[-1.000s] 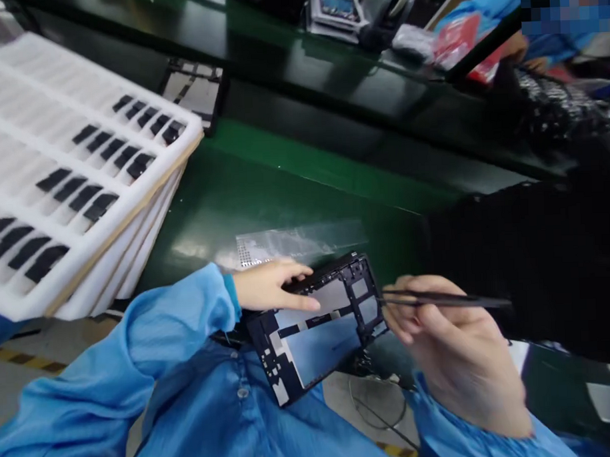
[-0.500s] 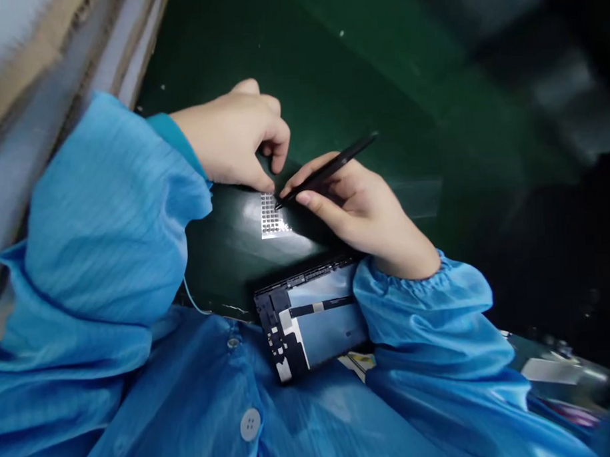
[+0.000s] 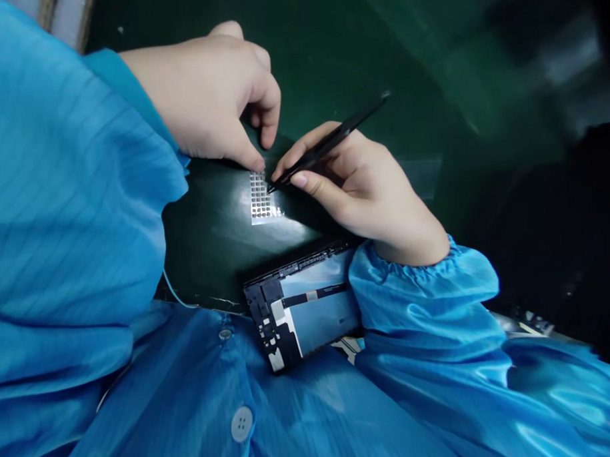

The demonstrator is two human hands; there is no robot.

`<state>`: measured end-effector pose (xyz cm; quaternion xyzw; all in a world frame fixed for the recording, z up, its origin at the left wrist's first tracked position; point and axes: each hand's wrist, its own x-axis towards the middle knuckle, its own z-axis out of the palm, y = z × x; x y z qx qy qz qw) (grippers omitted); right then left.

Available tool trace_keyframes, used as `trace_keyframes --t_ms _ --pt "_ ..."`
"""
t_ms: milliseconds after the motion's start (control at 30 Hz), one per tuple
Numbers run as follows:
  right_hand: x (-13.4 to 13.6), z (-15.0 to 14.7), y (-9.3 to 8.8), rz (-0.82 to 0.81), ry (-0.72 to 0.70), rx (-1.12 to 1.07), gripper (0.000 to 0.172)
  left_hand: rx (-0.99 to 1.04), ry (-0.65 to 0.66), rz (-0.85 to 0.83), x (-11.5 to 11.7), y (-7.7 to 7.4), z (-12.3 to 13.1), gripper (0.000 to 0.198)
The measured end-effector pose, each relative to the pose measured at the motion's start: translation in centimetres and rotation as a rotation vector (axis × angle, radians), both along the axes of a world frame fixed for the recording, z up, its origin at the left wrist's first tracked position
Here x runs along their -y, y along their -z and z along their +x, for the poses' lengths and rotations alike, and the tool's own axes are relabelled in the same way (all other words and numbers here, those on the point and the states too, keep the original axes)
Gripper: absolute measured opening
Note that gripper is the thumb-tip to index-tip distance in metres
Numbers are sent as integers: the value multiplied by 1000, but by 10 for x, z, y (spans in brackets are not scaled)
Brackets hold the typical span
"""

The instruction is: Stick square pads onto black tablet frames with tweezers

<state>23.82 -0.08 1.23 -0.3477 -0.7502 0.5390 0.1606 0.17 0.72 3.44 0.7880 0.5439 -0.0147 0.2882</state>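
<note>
Tweezer point right at the grid now! Your right hand (image 3: 363, 180) has the black tweezers (image 3: 332, 139) pen-style, thumb and fingers closed around the shaft, just to the right of the gridded sheet (image 3: 260, 198). The point meets the sheet's right part, by the small squares; whether the prongs are parted or pressed together is too fine to tell. Over at the sheet's far edge, your left hand (image 3: 207, 92) puts its thumb tip down, forefinger bent with a little gap to the thumb, the rest curled and partly hidden. Pressing or pinching? I can't tell from here.

The sheet lies on the green worktop (image 3: 205, 225), and on your side of it sits the tablet chassis (image 3: 321, 321), tilted askew, its right end hidden behind your right sleeve (image 3: 418, 304).

Here's how I'd play this one: let that thumb weigh firmly on the sheet's edge so nothing slides under the point. Bring the tweezers in low, almost flat to the sheet, and work from one square's edge rather than its middle, so the neighbours aren't disturbed. Squeeze lightly; pieces this small could flick away. Watch the glare at the sheet's near corner, and mind that cuff: it could nudge the chassis.
</note>
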Motion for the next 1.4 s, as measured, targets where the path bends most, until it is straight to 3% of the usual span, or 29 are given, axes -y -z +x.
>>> trace_keyframes --t_ms 100,200,300,400,467,533,700,800,933,1000,1100,1167,1233,1400 --pt "-6 1 -2 10 -37 -18 32 -25 3 8 1 -1 -1 39" --pt "16 9 -13 -85 96 -160 23 -33 6 16 3 -2 -3 42" --pt "79 21 -27 -153 406 -160 12 -21 -8 23 3 -3 -1 48" --pt "152 25 -24 -100 731 -154 13 -20 0 41 3 -2 3 54" --pt "185 22 -12 2 809 -194 17 -44 10 50 2 0 4 54" --pt "197 19 0 115 805 -201 19 -46 7 68 3 4 2 60" --pt "189 12 11 192 733 -155 24 97 2 129 8 13 -5 116" --pt "191 12 7 240 708 -151 28 148 -2 169 11 16 -8 122" --pt "183 17 -12 246 616 -58 35 117 19 189 11 15 -4 105" --pt "158 19 -22 227 520 -37 34 44 8 150 8 11 0 79" --pt "100 15 -27 254 331 -29 15 -57 4 65 4 2 5 56" --pt "62 8 -22 242 239 -18 10 -75 21 58 2 -1 6 56" --pt "36 2 -15 191 178 13 23 -77 33 68 1 -1 5 59" --pt "24 0 -6 108 109 62 42 -65 18 46 0 2 3 59"
